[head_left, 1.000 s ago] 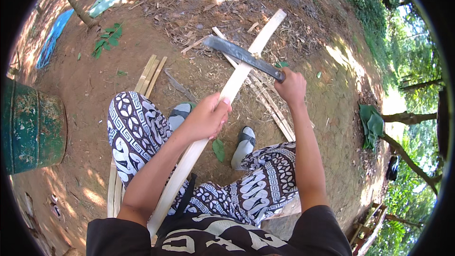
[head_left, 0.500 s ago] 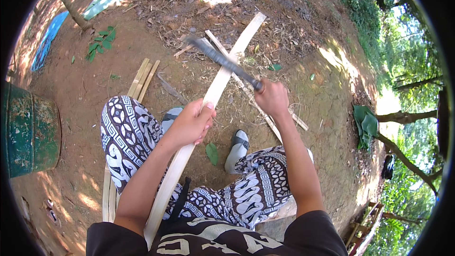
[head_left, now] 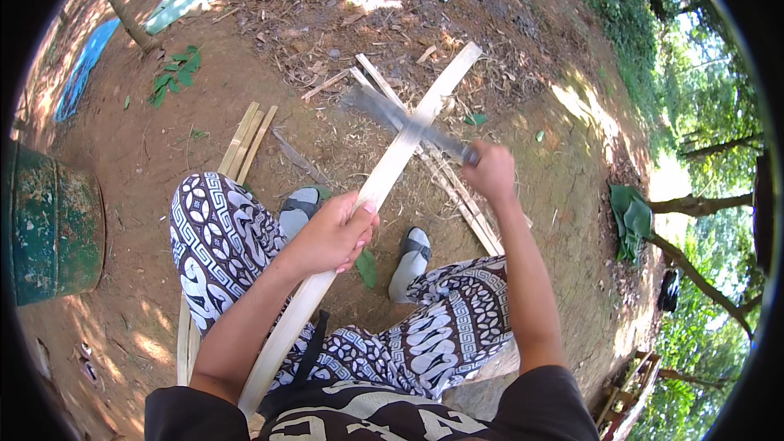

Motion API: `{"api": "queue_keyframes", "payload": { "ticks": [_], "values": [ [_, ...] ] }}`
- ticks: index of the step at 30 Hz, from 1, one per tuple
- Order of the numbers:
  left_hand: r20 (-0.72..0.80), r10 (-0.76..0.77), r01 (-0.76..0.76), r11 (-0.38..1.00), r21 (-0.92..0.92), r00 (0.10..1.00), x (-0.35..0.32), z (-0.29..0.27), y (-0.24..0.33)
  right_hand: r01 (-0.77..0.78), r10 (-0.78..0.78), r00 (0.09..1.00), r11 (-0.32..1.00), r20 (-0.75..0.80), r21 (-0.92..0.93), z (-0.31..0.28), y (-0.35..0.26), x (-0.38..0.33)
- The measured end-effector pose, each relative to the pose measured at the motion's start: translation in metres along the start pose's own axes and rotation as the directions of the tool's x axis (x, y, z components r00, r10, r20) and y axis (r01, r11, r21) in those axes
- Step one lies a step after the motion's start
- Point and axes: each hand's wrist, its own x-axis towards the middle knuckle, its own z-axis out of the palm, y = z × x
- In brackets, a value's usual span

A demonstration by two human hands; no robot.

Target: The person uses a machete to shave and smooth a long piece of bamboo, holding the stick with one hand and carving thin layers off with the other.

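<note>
Bare brown earth [head_left: 139, 171] spreads all around us, littered with dry leaves and shavings toward the top of the frame, with green trees [head_left: 694, 278] down the right side and a rusty green drum [head_left: 57, 224] at the left edge. The person sits in patterned trousers [head_left: 445, 327], working a long pale strip [head_left: 392, 167] of wood or bamboo that slants from the lower left up past the centre. The left hand [head_left: 331, 233] is wrapped around it near the middle; the right hand [head_left: 492, 173] grips the handle of a big knife [head_left: 377, 106], whose blurred blade crosses the strip. The two hands are apart.

I'd judge the shaving well underway: the strip's upper face looks smooth and clean, though a small ragged lump sits just beyond the blade. How much is left, or how the underside looks, I can't tell.

Counting, there's one knife, one strip in hand, one drum and two sandalled feet [head_left: 411, 261]. Three strip ends [head_left: 239, 139] show left of centre; the crossed lengths [head_left: 474, 212] behind the knife are several, too tangled to number.
</note>
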Motion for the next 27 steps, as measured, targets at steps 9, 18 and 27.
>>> {"api": "queue_keyframes", "payload": {
  "ticks": [9, 18, 27],
  "values": [
    [-0.001, -0.075, 0.075, 0.997, -0.016, 0.997, -0.003, -0.002, -0.004, 0.245, -0.247, 0.969, 0.967, -0.024, -0.063, 0.009, -0.002, -0.006],
    [0.000, -0.106, 0.106, 0.993, -0.053, 0.994, -0.006, -0.006, 0.000, 0.311, -0.310, 0.950, 0.950, 0.025, -0.022, 0.000, -0.012, -0.010],
    [0.024, -0.123, 0.124, 0.990, -0.061, 0.992, -0.007, -0.006, -0.012, 0.042, -0.042, 0.998, 0.999, 0.048, 0.012, 0.016, 0.007, -0.013]
  ]
}}
